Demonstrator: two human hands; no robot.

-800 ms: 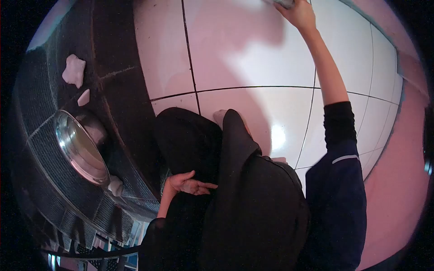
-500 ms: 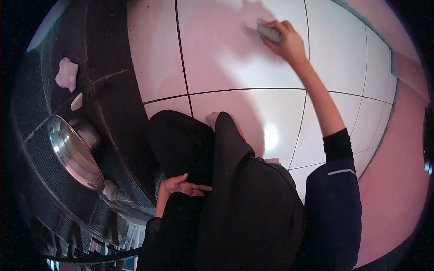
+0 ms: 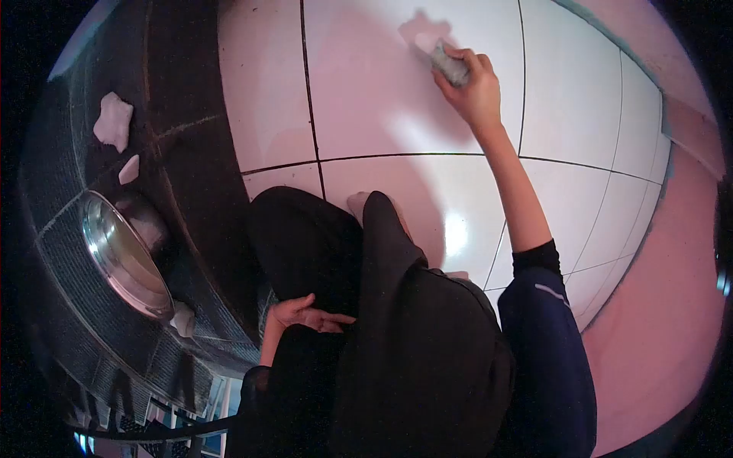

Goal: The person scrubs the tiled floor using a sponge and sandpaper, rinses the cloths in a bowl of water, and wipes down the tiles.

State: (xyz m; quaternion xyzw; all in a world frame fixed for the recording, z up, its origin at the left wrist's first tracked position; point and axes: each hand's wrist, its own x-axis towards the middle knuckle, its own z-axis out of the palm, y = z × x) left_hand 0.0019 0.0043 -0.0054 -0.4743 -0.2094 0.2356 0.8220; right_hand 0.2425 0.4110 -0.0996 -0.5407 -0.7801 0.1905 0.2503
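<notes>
My right hand grips a small grey-green block that looks like a scrubbing sponge, with thumb and fingers closed around its sides. It is over the white tiles, and its shadow falls beside it; whether it presses on the tile I cannot tell. My left hand rests on my black clothing near the knee, fingers stretched out and nothing held.
On the dark tiles to the left stands a shiny metal bowl with liquid in it. Nearby lie a crumpled white cloth-like piece, a smaller white piece and another. A pink wall borders the right.
My right hand has moved slightly down with the sponge, and its forearm has swung left. The left hand stays where it was.
</notes>
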